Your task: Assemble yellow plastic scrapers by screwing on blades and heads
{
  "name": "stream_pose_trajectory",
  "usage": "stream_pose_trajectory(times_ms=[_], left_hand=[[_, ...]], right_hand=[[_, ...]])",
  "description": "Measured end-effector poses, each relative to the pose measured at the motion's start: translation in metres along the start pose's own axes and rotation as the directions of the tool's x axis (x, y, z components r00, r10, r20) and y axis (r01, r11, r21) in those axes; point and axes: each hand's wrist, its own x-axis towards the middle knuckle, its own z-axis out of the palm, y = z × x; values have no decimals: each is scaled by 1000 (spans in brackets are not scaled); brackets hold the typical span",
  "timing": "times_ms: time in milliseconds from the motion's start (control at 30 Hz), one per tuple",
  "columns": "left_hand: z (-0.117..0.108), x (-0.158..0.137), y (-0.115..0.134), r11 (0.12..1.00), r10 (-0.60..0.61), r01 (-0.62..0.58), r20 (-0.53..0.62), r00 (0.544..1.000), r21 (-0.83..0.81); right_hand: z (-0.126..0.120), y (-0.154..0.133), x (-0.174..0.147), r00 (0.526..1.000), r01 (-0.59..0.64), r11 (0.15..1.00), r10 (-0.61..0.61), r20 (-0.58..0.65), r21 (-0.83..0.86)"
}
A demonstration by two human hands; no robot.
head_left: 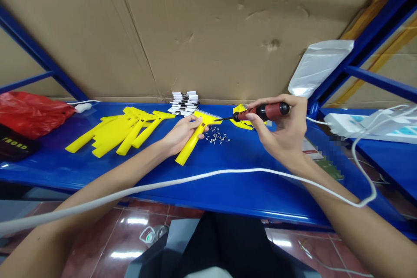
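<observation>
My left hand (187,134) is closed around the neck of a yellow plastic scraper (188,150), its handle pointing down toward me. A red-and-black screwdriver (272,111) lies in my right hand (288,132), gripped between thumb and fingers. Its thin dark shaft points left, and the tip meets the scraper's wide head or sits just over it; I cannot tell which. Small loose screws and nuts (215,137) are scattered on the blue tabletop (234,156) just right of the scraper. Beyond the screwdriver sits a pile of small yellow parts (241,122), partly hidden.
Several more yellow scrapers (125,128) lie to the left. White packets with dark marks (185,103) are stacked by the cardboard wall (195,30). A white cable (208,173) crosses in front of my forearms. A red bag (32,113) is far left, a power strip (374,127) right.
</observation>
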Motion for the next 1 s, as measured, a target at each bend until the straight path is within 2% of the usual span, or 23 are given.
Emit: stream_pose_trajectory(times_ms=[267, 467, 733, 1000], left_hand=[[1, -1, 1, 999, 14, -14, -10, 1000, 37], [0, -2, 1, 998, 10, -11, 18, 1000, 62], [5, -4, 3, 998, -7, 8, -11, 1000, 59], [6, -4, 3, 997, -10, 12, -28, 1000, 74]], right_hand=[[-1, 5, 0, 999, 37, 999, -37, -2, 16], [-3, 6, 0, 998, 57, 998, -57, 4, -36], [-6, 12, -5, 997, 75, 994, -74, 17, -84], [-5, 5, -2, 996, 91, 994, -89, 23, -65]])
